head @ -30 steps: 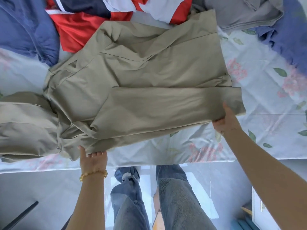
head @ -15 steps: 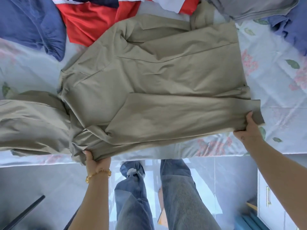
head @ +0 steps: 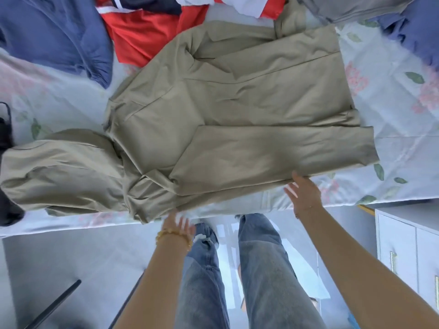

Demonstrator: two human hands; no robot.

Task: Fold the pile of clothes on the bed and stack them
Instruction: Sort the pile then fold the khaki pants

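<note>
Across the near half of the bed (head: 392, 119), a khaki hooded jacket (head: 237, 103) lies spread out, its body at the middle and its hem toward the right edge. One sleeve (head: 273, 153) is folded across the body, running along the near edge, with its cuff end pointing right. The hood (head: 59, 167) bulges out near the left edge, crumpled and rounded.

At the near edge, the left hand (head: 179, 224) hovers with fingers spread and relaxed, just off the jacket's lower corner; it holds nothing, and motion blur hides whether the fingertips touch the fabric. A beaded yellow bracelet (head: 172, 236) circles that wrist. The right hand (head: 305, 193) is likewise spread flat with straight fingers, its tips at the lower rim of the folded sleeve, gripping nothing.

Toward the far edge wait the unfolded clothes: a navy garment (head: 54, 36) at the far left corner, a red, white and navy top (head: 152, 34) beside it, partly under the jacket's shoulder, a grey garment (head: 351, 8) at the far right, and a blue-violet one (head: 418, 32) at the far right corner. The bedsheet is pale with pink flowers and green leaves. A dark item (head: 7, 129) pokes in at the left edge.

Below the bed stand the person's legs in blue jeans (head: 261, 269), and a white cabinet (head: 408, 245) sits at the right.
</note>
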